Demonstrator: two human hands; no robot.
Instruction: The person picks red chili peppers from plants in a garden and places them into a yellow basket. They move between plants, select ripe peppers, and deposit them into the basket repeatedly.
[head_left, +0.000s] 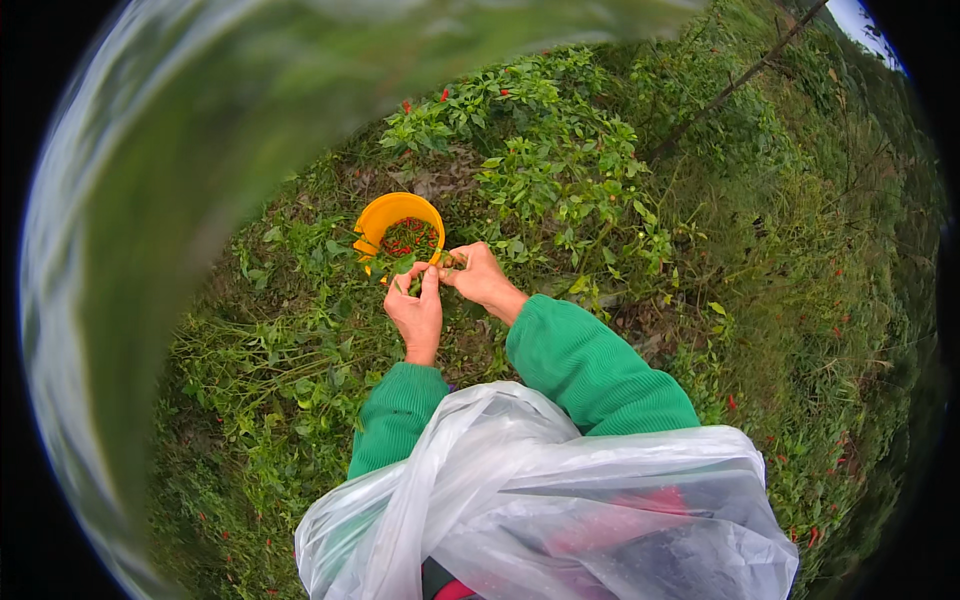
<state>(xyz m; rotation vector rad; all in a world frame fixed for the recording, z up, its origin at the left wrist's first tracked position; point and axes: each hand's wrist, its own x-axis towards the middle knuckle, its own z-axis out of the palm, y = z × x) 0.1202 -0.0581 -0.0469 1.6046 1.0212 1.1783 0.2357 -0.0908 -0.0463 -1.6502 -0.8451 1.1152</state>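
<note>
Both my hands meet at the near rim of a yellow plastic bucket (373, 226), which holds many small red and green chili peppers (409, 238). My left hand (417, 310) pinches a leafy green sprig (401, 264) between thumb and fingers, just below the bucket. To its right, my right hand (482, 278) has thumb and fingers closed on small greenish pieces beside the rim; whether these are peppers or stems I cannot tell. The fingertips of the two hands nearly touch.
Pepper plants (525, 172) with a few red fruits grow beyond the bucket. Low weeds (292, 367) lie to the left. A thin bare stick (739, 81) slants at the upper right. Clear plastic sheeting (525, 487) covers my front. A blurred band crosses the upper left view.
</note>
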